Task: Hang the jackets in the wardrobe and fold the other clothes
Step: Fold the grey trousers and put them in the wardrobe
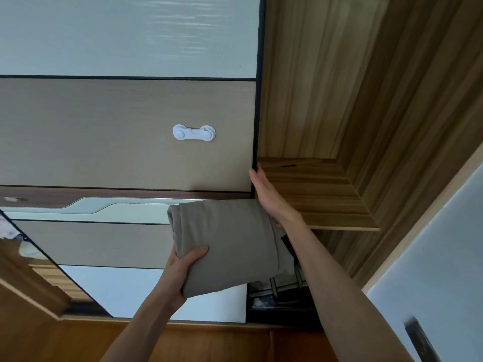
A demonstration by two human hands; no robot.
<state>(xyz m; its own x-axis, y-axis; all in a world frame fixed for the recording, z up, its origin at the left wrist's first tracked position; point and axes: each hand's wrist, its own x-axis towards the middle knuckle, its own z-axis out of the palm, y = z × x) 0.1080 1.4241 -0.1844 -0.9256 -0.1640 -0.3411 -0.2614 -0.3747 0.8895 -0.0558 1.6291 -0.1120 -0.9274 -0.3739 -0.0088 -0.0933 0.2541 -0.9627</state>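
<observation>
Left hand (183, 267) clamped on folded cloth (230, 246); right hand (266, 194), fingers straight, against door (130, 134) edge. One-handed grip may unfold bundle before shelf (321, 194).

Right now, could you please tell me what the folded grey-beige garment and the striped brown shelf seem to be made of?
The folded grey-beige garment, gripped by the left hand, looks like smooth, matte woven fabric, perhaps cotton: soft rounded folds, no sheen. The striped brown shelf looks like wood-grain laminated board: regular streaks and a pale, thin front edge, though solid wood cannot be excluded.

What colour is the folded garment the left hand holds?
Plain grey-beige, no pattern: the folded garment in the head view.
</observation>
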